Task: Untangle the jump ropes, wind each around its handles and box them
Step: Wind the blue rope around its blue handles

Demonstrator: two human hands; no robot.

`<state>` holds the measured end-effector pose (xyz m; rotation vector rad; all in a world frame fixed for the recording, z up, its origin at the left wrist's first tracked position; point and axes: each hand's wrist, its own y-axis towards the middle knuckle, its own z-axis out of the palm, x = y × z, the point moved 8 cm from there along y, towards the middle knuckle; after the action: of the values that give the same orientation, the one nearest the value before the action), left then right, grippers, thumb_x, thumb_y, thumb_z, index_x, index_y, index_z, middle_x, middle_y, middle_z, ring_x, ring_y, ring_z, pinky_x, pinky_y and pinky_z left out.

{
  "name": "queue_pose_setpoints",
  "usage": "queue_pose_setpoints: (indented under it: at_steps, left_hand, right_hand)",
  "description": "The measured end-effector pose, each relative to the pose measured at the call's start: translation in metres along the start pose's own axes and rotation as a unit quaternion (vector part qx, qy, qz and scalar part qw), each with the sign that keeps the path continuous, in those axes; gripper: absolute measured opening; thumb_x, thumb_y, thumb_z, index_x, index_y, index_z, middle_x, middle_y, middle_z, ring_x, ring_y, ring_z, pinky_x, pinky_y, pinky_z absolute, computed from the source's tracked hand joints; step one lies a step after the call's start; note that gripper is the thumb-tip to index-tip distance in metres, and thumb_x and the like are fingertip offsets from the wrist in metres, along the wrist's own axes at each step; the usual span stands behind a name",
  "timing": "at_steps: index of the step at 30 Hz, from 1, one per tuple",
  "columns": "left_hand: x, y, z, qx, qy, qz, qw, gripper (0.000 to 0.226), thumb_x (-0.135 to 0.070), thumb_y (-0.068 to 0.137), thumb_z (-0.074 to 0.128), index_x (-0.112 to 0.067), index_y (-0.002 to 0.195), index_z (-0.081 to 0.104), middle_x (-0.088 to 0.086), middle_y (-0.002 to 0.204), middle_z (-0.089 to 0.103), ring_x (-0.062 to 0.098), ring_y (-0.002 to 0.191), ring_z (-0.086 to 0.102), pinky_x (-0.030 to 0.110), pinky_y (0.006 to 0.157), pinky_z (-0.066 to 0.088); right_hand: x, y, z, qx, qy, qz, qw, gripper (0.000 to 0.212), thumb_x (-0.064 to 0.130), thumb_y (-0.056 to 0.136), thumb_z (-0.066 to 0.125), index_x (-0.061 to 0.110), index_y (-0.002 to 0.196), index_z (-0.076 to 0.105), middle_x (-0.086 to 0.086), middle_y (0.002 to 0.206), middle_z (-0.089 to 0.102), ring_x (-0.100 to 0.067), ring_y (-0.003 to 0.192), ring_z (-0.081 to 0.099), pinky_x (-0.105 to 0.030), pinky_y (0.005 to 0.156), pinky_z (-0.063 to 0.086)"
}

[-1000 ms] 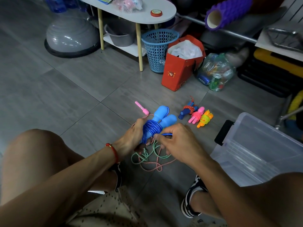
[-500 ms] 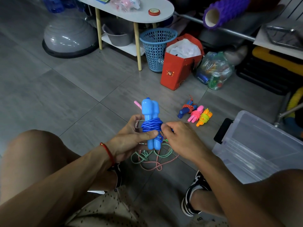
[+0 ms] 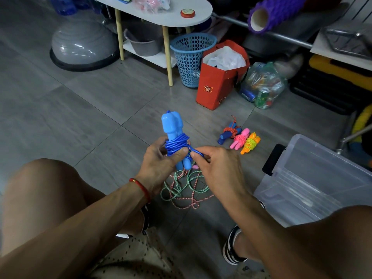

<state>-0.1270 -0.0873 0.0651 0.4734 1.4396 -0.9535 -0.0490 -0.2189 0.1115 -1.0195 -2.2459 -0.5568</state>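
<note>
The blue rope (image 3: pixel 177 144) was wound in tight turns round its two light-blue handles (image 3: pixel 173 129), which stood upright and side by side above the floor. The left hand (image 3: pixel 161 160) made the grip on this bundle: its fingers curled round the back and its thumb (image 3: pixel 179 153) pressed across the front of the coils, the wrist bent back and the forearm coming up from the lower left. A red bracelet (image 3: pixel 141 187) circled that wrist.

Just right of that grip, the right hand (image 3: pixel 219 170) pinched the free end (image 3: pixel 196 153) of the blue rope between thumb and forefinger, clamped on it, knuckles up, the forearm running in from the lower right.

Directly below both hands a loose tangle (image 3: pixel 184 188) of green and pink-and-white cord lay on the grey tile floor (image 3: pixel 90 117). A small pink piece (image 3: pixel 194 167) showed just under the handles; what it was could not be told.

Up and to the right of the right hand, three wound ropes lay in a row: a dark blue bundle (image 3: pixel 228 133), a pink bundle (image 3: pixel 239 138) and an orange bundle (image 3: pixel 250 143), the last two touching. Further right stood a clear box (image 3: pixel 314 178) with a black latch (image 3: pixel 272 160).

Well beyond the hands were a red bag (image 3: pixel 217 87) and a blue basket (image 3: pixel 191 57).
</note>
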Motion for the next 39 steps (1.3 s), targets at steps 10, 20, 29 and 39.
queue_pose_setpoints:
  at_steps: [10, 20, 29, 39]
  left_hand:
    - [0.011, -0.006, -0.003, -0.051, -0.126, -0.042, 0.99, 0.029, -0.008, 0.091, 0.069, -0.003, 0.12, 0.065, 0.018, 0.101, 0.072, 0.026, 0.082, 0.07, 0.04, 0.073, 0.06]
    - [0.008, -0.008, 0.014, 0.054, -0.232, -0.141, 0.961, 0.031, -0.022, 0.086, 0.069, -0.009, 0.112, 0.06, 0.011, 0.094, 0.071, 0.018, 0.078, 0.072, 0.031, 0.07, 0.061]
    - [-0.001, -0.004, 0.007, 0.051, -0.246, -0.162, 0.954, 0.034, -0.021, 0.085, 0.067, -0.003, 0.113, 0.061, 0.025, 0.117, 0.067, 0.035, 0.105, 0.07, 0.042, 0.078, 0.062]
    - [-0.004, -0.01, 0.021, 0.097, -0.245, -0.15, 0.953, 0.029, -0.019, 0.084, 0.064, 0.0, 0.106, 0.062, 0.02, 0.091, 0.073, 0.026, 0.079, 0.075, 0.036, 0.068, 0.063]
  right_hand:
    - [0.028, -0.019, 0.013, -0.043, 0.031, -0.069, 0.996, 0.028, 0.029, 0.097, 0.056, 0.01, 0.096, 0.076, -0.001, 0.105, 0.063, -0.015, 0.087, 0.064, -0.034, 0.076, 0.057]
    - [0.048, -0.023, 0.019, -0.066, -0.14, -0.197, 0.968, 0.004, 0.01, 0.089, 0.069, 0.01, 0.093, 0.07, -0.004, 0.111, 0.06, -0.022, 0.1, 0.054, -0.036, 0.076, 0.053]
    - [0.023, -0.011, -0.01, -0.05, 0.205, -0.085, 0.974, 0.022, 0.011, 0.093, 0.067, 0.019, 0.113, 0.074, 0.01, 0.117, 0.069, -0.011, 0.105, 0.068, -0.037, 0.078, 0.06]
    - [0.019, -0.012, -0.01, -0.044, 0.174, -0.023, 0.983, 0.032, 0.018, 0.083, 0.077, 0.024, 0.112, 0.065, 0.009, 0.104, 0.065, -0.008, 0.096, 0.064, -0.024, 0.075, 0.055]
